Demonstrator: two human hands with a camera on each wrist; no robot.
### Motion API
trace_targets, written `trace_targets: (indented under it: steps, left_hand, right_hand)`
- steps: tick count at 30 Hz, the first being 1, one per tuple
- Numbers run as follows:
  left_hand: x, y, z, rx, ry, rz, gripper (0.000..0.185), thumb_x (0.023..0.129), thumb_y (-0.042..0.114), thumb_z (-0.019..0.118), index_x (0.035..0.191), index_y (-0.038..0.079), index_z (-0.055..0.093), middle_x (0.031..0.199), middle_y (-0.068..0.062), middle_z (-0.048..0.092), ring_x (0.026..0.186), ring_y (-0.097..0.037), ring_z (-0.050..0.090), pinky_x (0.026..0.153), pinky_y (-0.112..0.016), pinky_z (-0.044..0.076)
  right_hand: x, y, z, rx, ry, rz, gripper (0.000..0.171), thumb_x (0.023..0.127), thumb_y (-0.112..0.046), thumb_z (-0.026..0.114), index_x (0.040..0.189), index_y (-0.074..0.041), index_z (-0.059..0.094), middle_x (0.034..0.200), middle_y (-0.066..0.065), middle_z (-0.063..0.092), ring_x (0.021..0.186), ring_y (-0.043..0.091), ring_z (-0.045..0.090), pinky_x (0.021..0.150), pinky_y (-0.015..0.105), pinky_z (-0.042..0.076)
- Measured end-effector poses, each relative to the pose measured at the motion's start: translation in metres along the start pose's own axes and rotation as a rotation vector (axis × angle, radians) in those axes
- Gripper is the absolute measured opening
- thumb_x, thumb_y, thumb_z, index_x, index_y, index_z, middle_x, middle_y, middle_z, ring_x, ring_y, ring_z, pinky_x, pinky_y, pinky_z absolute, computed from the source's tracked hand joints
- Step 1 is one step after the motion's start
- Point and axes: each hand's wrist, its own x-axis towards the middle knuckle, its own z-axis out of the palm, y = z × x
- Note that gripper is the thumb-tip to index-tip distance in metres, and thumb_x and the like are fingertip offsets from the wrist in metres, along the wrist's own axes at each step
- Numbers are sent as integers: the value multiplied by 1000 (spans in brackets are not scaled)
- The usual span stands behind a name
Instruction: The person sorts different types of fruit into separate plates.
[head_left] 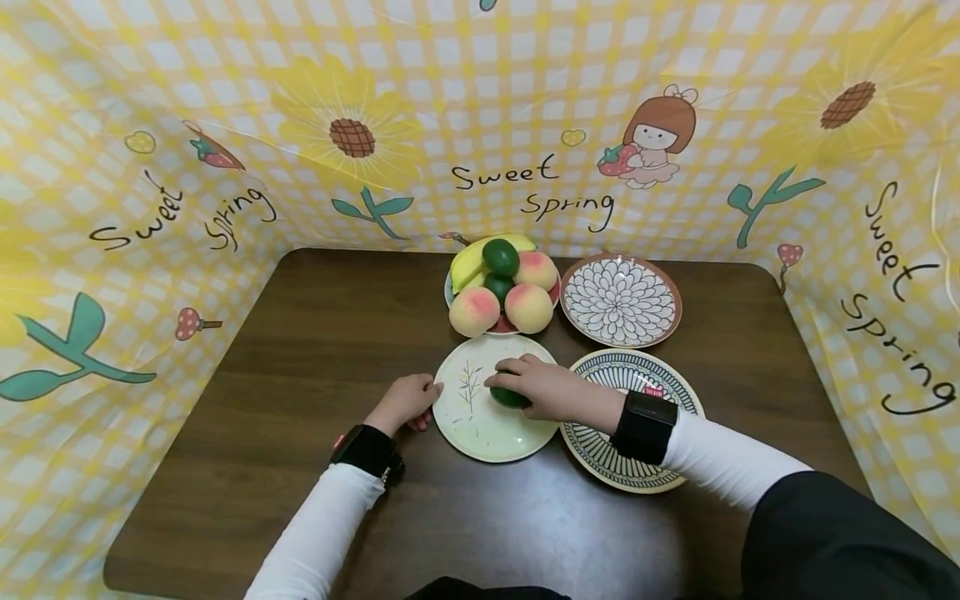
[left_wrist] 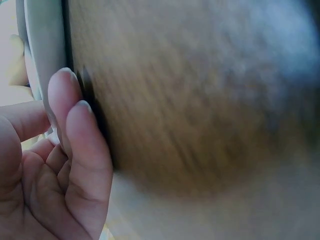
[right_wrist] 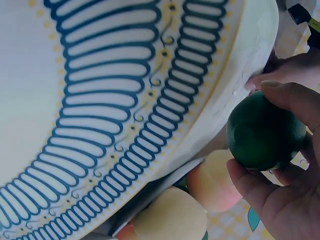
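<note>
My right hand holds a dark green, smooth round fruit between thumb and fingers. The fruit is over the right half of a pale green plate with a thin twig pattern, and the hand partly hides it in the head view. At the plate's left edge, my left hand pinches the rim, thumb on top and fingers beneath. In the left wrist view the curled fingers lie beside the plate's edge, low over the brown table.
Behind the pale plate stands a fruit-filled dish with bananas, several peaches and dark green fruits. A blue-patterned plate lies under my right forearm. Beyond it is a brown-rimmed flower plate. Checked cloth walls surround the table.
</note>
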Motion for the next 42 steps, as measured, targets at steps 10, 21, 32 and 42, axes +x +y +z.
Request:
trace_targets:
  steps: [10, 21, 32, 42]
  left_hand:
    - [3, -1, 0, 6, 12, 1, 34, 107, 27, 51, 79, 8, 53, 62, -5, 56, 49, -14, 56, 48, -27, 53]
    - [3, -3, -3, 6, 4, -4, 35, 107, 26, 51, 78, 8, 53, 62, -5, 56, 49, -14, 56, 48, -26, 52]
    - [3, -8, 1, -18, -1, 2, 35, 106, 27, 52, 76, 8, 52, 60, -4, 57, 46, -13, 56, 46, -25, 52]
    - [0, -4, 1, -39, 5, -8, 35, 106, 25, 53, 76, 8, 54, 58, -3, 56, 45, -12, 55, 45, -24, 50]
  right_hand:
    - [0, -2, 16, 25, -83, -28, 62, 81, -4, 80, 139, -14, 59, 141, 16, 59, 119, 35, 59, 97, 44, 55]
    - [0, -5, 18, 48, -83, -22, 63, 80, -3, 80, 138, -13, 59, 140, 17, 59, 118, 35, 59, 97, 44, 55]
    - [38, 24, -68, 199, 64, 130, 74, 82, -17, 85, 146, -4, 51, 156, 25, 45, 142, 42, 47, 115, 54, 46]
    - [113, 86, -140, 250, 85, 440, 78, 96, -21, 73, 161, -11, 31, 167, 22, 23, 154, 42, 28, 123, 55, 34]
